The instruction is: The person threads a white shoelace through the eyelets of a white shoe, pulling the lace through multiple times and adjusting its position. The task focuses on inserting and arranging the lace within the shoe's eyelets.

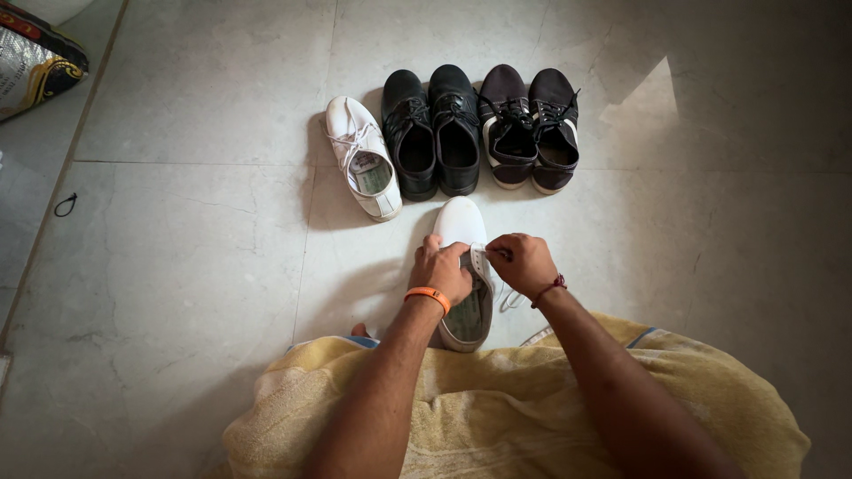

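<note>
Head cam is looking straight down at a pale tiled floor (pixel 177 266), and I've got both hands on a white sneaker (pixel 465 266) sitting near the middle, toe pointing away from me. Left hand (pixel 441 270) is curled over the left side of the shoe around the lace area, fingers clenched onto the upper. Right hand (pixel 522 263) is just beside it on the right, fingertips pinched on what looks like a white lace (pixel 480 259) end or the tongue edge, honestly can't tell which from here. There's an orange wristband (pixel 428 295) on the left wrist and a dark red thread bracelet (pixel 550 288) on the right. More loose lace trails off the shoe's right side onto the tiles.

Farther out there's a neat row of footwear, toes pointing away: the matching white sneaker (pixel 362 158) on the left, tilted a bit, then a pair of black lace-up shoes (pixel 432 131) touching each other, then a pair of dark sneakers with white soles (pixel 531 129) on the right. Yellow towel-like cloth (pixel 497 408) covers my lap at the near edge. Far left corner has a printed sack (pixel 35 58), and a small black loop (pixel 65 205) lies on the floor well apart from everything
</note>
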